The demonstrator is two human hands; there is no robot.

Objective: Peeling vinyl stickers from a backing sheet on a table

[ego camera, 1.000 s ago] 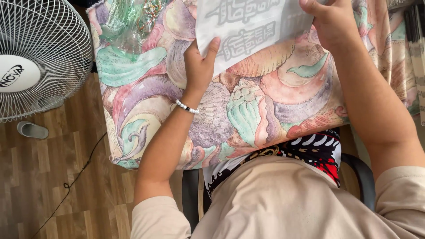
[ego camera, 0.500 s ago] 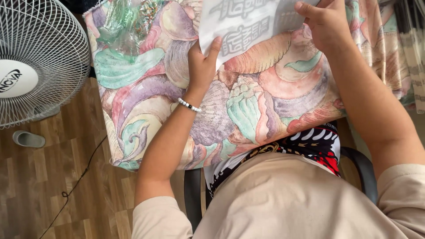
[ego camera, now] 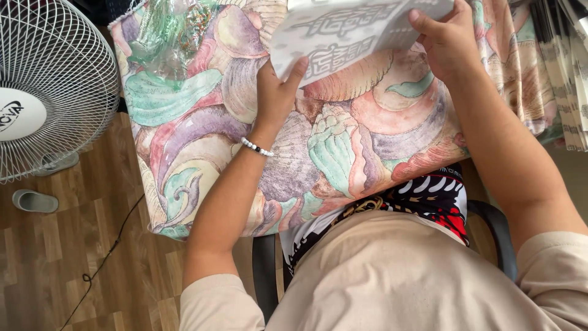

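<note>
Your surface fills most of the view, draped in a cloth printed with large shells in pink, mauve and green, and it hangs over the wooden floor on your left. A white standing fan sits on that floor beside the surface's left edge, with a grey slipper near its base and a dark cable trailing past. A crumpled clear plastic bag lies on the far left part of the surface; what it contains is too blurred to tell. On the far right, a stack of paper strips rests at the surface's edge. You hold a white sheet with grey printed figures over the middle of the surface, tilted, caught between your two hands. Your left hand, with a white bead bracelet at the wrist, pinches the sheet's lower left corner, thumb on top. Your right hand is curled closed over the sheet's right edge, fingers gripping it.
</note>
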